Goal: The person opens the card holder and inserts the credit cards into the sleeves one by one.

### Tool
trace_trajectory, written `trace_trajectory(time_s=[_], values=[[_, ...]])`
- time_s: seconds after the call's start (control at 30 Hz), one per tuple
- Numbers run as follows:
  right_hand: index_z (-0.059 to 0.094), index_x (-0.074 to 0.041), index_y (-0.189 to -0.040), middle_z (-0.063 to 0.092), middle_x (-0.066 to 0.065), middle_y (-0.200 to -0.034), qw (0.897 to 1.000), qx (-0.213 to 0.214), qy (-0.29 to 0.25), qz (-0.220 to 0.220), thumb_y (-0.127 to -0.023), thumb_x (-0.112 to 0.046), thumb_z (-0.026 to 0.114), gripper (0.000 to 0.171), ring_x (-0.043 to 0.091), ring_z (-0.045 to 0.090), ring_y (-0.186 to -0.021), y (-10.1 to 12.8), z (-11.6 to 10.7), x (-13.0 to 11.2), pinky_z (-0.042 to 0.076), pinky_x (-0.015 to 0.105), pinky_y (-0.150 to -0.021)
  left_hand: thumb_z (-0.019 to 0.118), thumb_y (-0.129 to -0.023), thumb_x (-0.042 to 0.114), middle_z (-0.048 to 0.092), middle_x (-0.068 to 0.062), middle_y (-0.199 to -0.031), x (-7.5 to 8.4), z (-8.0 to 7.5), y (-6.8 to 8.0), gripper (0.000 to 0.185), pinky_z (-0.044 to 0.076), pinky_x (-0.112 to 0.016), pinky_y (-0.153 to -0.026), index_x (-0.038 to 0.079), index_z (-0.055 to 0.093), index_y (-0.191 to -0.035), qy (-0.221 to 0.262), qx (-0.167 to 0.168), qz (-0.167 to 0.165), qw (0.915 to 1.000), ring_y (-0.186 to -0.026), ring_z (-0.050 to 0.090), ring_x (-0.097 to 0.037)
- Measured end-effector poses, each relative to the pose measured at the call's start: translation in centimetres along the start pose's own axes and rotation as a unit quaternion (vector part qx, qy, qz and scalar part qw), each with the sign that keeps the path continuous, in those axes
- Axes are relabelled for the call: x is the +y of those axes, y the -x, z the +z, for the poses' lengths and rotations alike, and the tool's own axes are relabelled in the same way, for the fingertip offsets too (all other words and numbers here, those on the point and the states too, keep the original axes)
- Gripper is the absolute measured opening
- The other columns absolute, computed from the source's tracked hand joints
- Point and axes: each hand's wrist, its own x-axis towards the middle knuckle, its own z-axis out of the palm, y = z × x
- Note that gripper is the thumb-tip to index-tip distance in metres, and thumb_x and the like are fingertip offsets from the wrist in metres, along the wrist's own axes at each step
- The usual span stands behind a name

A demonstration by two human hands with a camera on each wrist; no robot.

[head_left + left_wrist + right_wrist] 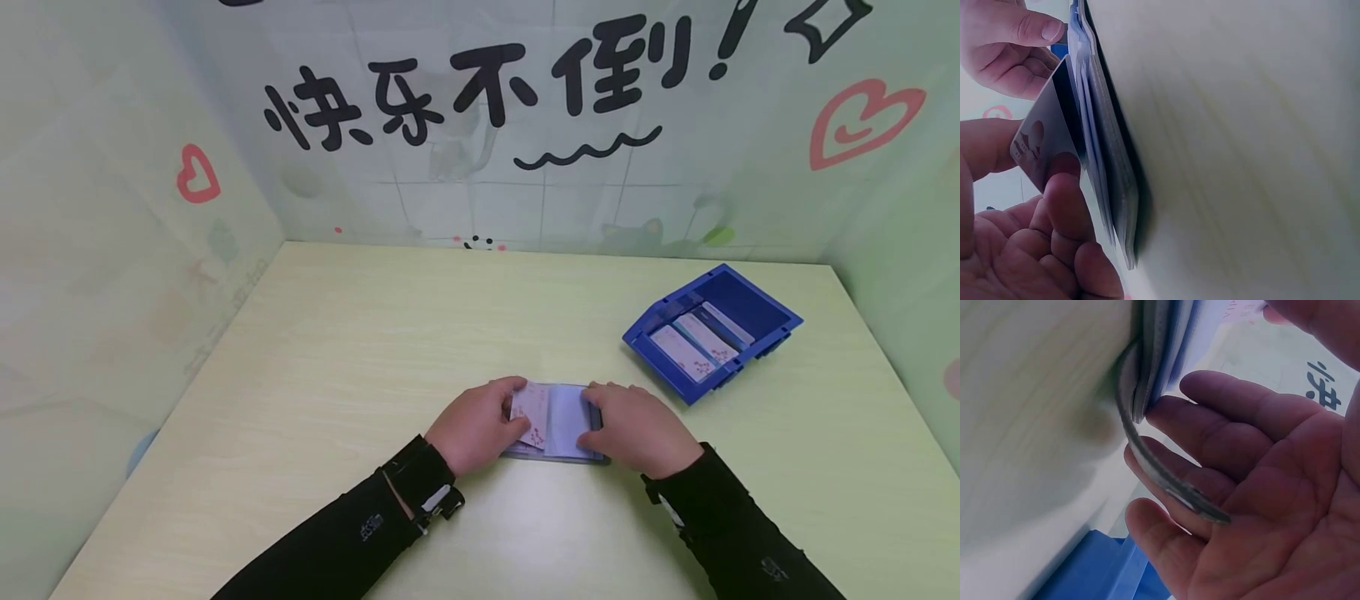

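A card holder [564, 423] with clear sleeves lies open on the table, near the front edge. My left hand [480, 427] pinches a white card with red flowers [529, 412] at the holder's left page. In the left wrist view the card [1044, 145] sits between thumb and fingers, tilted against the stacked sleeves [1110, 162]. My right hand [639, 427] holds the holder's right edge. Its thumb lies on the pages, and its fingers [1222, 434] are at the edge, where the grey cover flap [1166, 481] crosses them.
A blue plastic tray [757, 304] stands to the right, farther back, with several cards lying in it. Pale green walls with black lettering and red hearts close the table in at the back and on both sides.
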Motion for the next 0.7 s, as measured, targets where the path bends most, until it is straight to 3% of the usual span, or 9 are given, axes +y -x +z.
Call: trace_trajectory(time_s=[0.2,0.5,0.7], values=[[0.058,0.003,-0.146,0.062,0.022,-0.148,1.000,-0.001,-0.001,-0.001,-0.091,-0.028,0.082,0.067,0.042,0.061,-0.133,0.05,-0.11,-0.08,0.048,0.057,-0.112,0.069,-0.102,0.027,0.071,-0.001,-0.106,0.12,0.04,-0.10,0.059,0.052,-0.031,-0.080,0.008,0.052,-0.154,-0.010,-0.010,-0.003,0.9999,-0.088,0.062,-0.012],[0.058,0.003,-0.146,0.061,0.023,-0.149,1.000,-0.001,0.007,-0.003,-0.091,-0.027,0.081,0.067,0.042,0.061,-0.134,0.03,-0.14,-0.13,0.048,0.057,-0.113,0.060,-0.102,0.022,0.071,-0.004,-0.114,0.32,0.12,-0.16,0.052,0.049,-0.028,-0.076,0.007,0.054,-0.152,-0.042,-0.003,0.011,0.9991,-0.088,0.061,-0.014],[0.059,0.003,-0.145,0.062,0.022,-0.148,1.000,0.000,0.008,-0.006,-0.091,-0.028,0.082,0.067,0.040,0.063,-0.131,0.14,-0.10,-0.15,0.049,0.056,-0.111,0.060,-0.103,0.024,0.071,-0.004,-0.120,0.59,0.30,-0.35,0.053,0.051,-0.032,-0.085,0.008,0.054,-0.153,-0.068,-0.005,0.012,0.9976,-0.095,0.061,-0.017]])
